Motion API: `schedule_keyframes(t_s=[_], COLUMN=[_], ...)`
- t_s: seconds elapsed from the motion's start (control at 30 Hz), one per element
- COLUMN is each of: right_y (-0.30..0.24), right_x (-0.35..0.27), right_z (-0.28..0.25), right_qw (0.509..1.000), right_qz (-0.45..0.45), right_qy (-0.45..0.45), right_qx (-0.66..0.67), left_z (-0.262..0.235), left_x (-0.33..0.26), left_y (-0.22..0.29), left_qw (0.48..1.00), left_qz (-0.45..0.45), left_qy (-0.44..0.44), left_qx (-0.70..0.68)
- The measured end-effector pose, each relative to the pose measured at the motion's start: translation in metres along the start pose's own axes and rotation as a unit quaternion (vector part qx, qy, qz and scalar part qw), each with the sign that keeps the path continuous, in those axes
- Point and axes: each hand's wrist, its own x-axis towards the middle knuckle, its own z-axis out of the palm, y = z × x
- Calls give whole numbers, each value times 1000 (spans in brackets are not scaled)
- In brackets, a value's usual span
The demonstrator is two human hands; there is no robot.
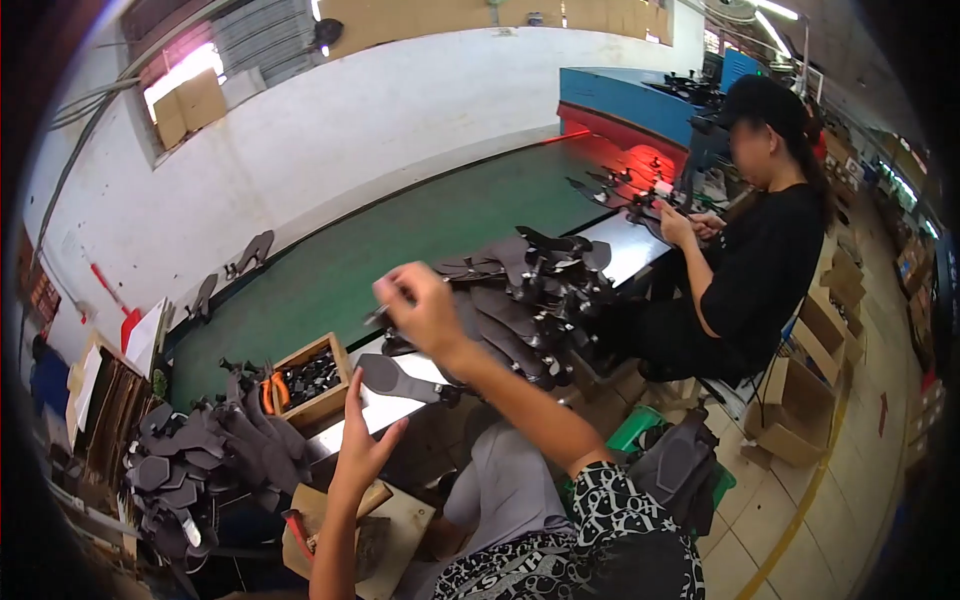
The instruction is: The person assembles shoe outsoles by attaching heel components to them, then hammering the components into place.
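Note:
My right hand (pixel 420 312) is raised over the metal bench edge (pixel 625 250), fingers pinched on a small dark clip (pixel 378 316). My left hand (pixel 365 440) hangs lower, open with fingers spread, holding nothing. Between the two hands a grey shoe sole (pixel 400 380) lies on the bench. A large heap of dark sole pieces with clips (pixel 525 295) sits just right of my right hand. A second heap of grey soles (pixel 205 460) lies to the left of my left hand.
A wooden box of black clips (pixel 312 380) with orange pliers (pixel 272 392) stands by the green conveyor belt (pixel 400 250). A seated co-worker in black (pixel 760 260) works at the right. Cardboard boxes (pixel 800 420) and a green stool (pixel 640 425) stand on the floor.

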Motion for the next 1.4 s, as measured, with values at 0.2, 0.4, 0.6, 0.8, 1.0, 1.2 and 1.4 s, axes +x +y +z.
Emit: schedule_keyframes(t_s=[0.2, 0.4, 0.6, 0.8, 1.0, 1.2, 1.4], right_y=[-94, -71, 102, 214, 280, 231, 49], right_x=[-84, -96, 42, 63, 76, 77, 83], right_z=[8, -10, -36, -4, -93, -60, -17], right_qw=[932, 946, 898, 801, 833, 978, 754], right_qz=[16, -131, -56, 169, 201, 74, -450], right_qy=[-274, -297, -160, -375, -256, -99, -242], right_qx=[238, -7, -405, -434, -446, -170, -413], left_z=[-3, -81, -220, -349, -242, -246, -172], left_x=[-12, -37, -17, -130, -56, -84, -26], left_y=[35, 19, -45, -239, -173, -164, -27], left_qw=[995, 974, 934, 807, 831, 762, 849], left_qz=[-56, -50, -85, -323, -421, -425, -53], left_qy=[50, 219, 346, 80, 46, 108, 199], left_qx=[-66, -9, 35, 488, 361, 477, 486])
